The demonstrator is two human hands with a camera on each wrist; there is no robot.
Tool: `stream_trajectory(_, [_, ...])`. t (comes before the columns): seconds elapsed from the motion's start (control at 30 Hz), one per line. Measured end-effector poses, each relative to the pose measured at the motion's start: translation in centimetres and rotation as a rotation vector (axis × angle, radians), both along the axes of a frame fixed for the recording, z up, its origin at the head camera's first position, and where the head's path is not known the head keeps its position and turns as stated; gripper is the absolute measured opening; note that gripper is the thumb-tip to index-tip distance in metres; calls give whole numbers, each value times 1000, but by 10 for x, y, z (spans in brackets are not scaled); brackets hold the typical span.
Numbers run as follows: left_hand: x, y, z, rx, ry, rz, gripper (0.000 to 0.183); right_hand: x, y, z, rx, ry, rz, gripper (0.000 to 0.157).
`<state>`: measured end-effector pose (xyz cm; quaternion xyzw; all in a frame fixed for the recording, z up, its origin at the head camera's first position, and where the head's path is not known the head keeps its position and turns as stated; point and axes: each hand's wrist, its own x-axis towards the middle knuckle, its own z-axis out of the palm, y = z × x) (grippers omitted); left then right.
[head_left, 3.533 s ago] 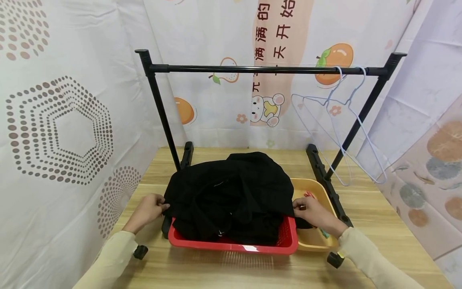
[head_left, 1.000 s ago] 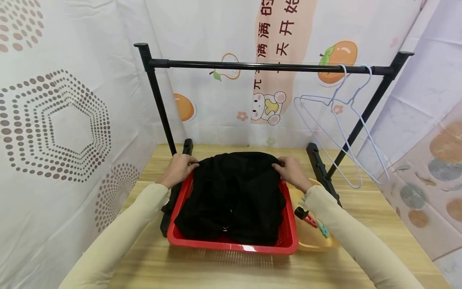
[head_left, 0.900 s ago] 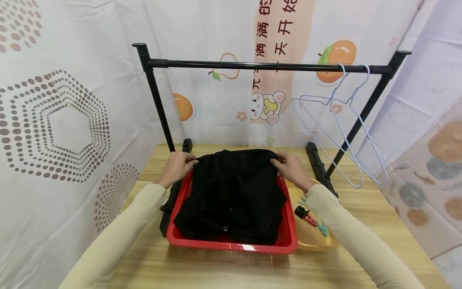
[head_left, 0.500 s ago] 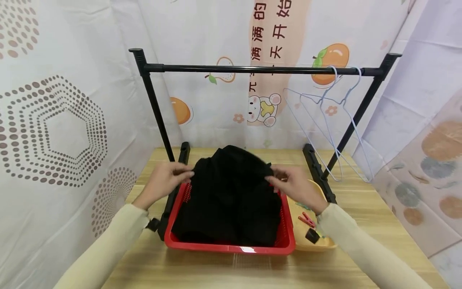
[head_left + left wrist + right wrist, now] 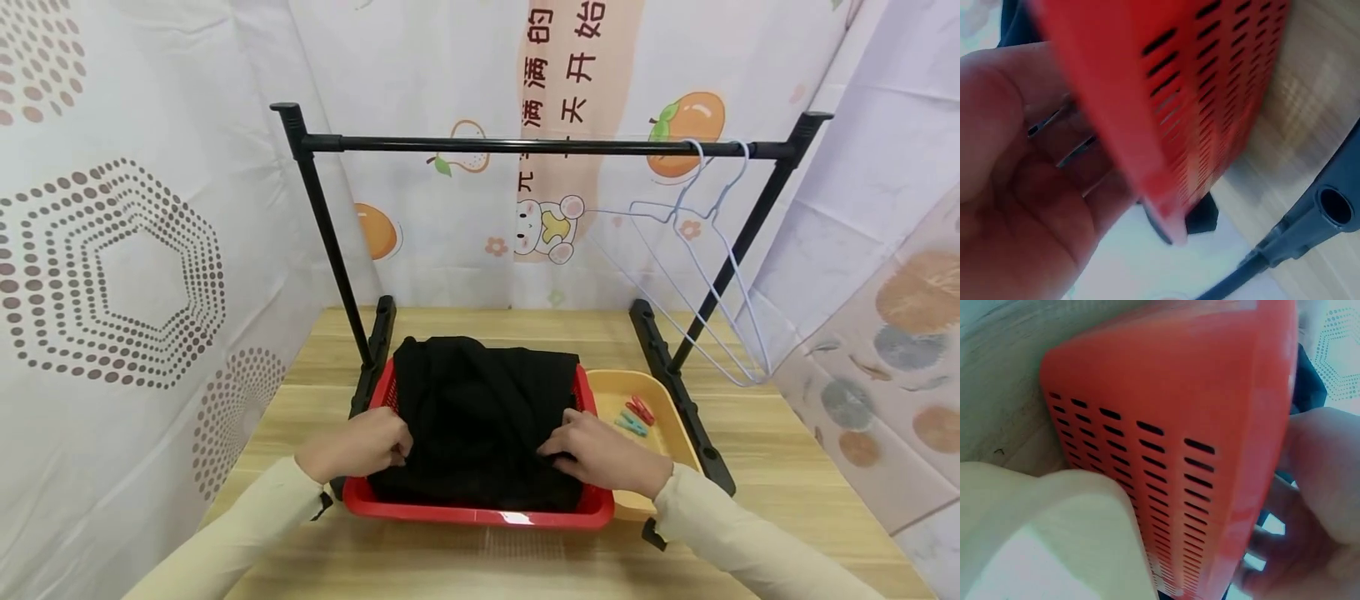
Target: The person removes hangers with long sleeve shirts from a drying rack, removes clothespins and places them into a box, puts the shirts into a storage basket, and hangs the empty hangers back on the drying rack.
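Note:
A black garment (image 5: pixel 480 408) lies bunched in a red plastic basket (image 5: pixel 450 513) on the wooden table. My left hand (image 5: pixel 362 442) reaches over the basket's left rim, its curled fingers gripping the garment's near left side. Opposite it, my right hand (image 5: pixel 603 450) pinches the near right part of the cloth between thumb and fingers. Both wrist views show the slotted basket wall (image 5: pixel 1210 69) close up, with the fingers bent behind the rim. The fingertips are mostly hidden by basket and cloth.
Right of the basket stands a yellow tray (image 5: pixel 678 425) with a red clothespin (image 5: pixel 640 409) and a teal clothespin (image 5: pixel 632 423). A black rack (image 5: pixel 480 145) spans the back; wire hangers (image 5: pixel 678 208) hang at its right end. Patterned curtains (image 5: pixel 450 75) surround the table.
Both hands first moved the garment toward the back, then came nearer and lower along the basket's sides. The raised back edge of the cloth has settled flat. The hangers have swung slightly.

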<state>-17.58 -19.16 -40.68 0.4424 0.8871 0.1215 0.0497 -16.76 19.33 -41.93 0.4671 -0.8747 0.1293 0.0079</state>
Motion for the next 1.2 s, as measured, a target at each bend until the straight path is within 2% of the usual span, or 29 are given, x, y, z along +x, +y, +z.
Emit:
stream_trajectory(0.13, [-2, 8, -7, -66, 5, -36, 31, 1, -1, 0, 64, 16, 22, 27])
stream_trajectory(0.2, [-3, 9, -6, -91, -27, -55, 29, 0, -1, 1, 80, 2, 38, 32])
stream_trajectory(0.27, [-6, 6, -4, -97, -79, -64, 26, -3, 0, 3, 59, -40, 52, 35])
stream_trajectory(0.33, [-12, -1, 1, -56, -124, -61, 24, -8, 4, 7, -2, -88, 62, 36])
stream_trajectory(0.43, [-27, -16, 10, 64, -198, 3, 20, -22, 13, 17, -145, -169, 65, 39])
stream_trajectory(0.5, [-39, -26, 17, 170, -247, 94, 19, -32, 21, 24, -240, -226, 34, 41])
stream_trajectory(0.57, [-51, -32, 21, 260, -264, 220, 15, -43, 27, 30, -323, -282, -38, 44])
stream_trajectory(0.63, [-63, -34, 22, 315, -242, 334, 13, -54, 31, 35, -381, -311, -152, 38])
stream_trajectory(0.7, [-75, -32, 19, 314, -176, 438, 14, -66, 29, 35, -399, -313, -286, 31])
stream_trajectory(0.77, [-86, -28, 15, 255, -101, 509, 25, -78, 25, 35, -364, -296, -397, 31])
stream_trajectory(0.83, [-95, -24, 11, 179, -56, 546, 41, -90, 20, 32, -278, -277, -477, 42])
stream_trajectory(0.93, [-105, -18, 8, 84, -52, 534, 62, -102, 12, 28, -126, -278, -524, 56])
stream_trajectory(1.0, [-110, -15, 7, 56, -64, 494, 63, -108, 7, 25, -64, -271, -531, 57])
stream_trajectory(1.07, [-114, -12, 5, 51, -50, 454, 55, -112, 3, 21, -37, -241, -527, 50])
stream_trajectory(1.2, [-118, -10, 3, 90, 36, 444, 42, -116, -1, 12, -77, -93, -508, 22])
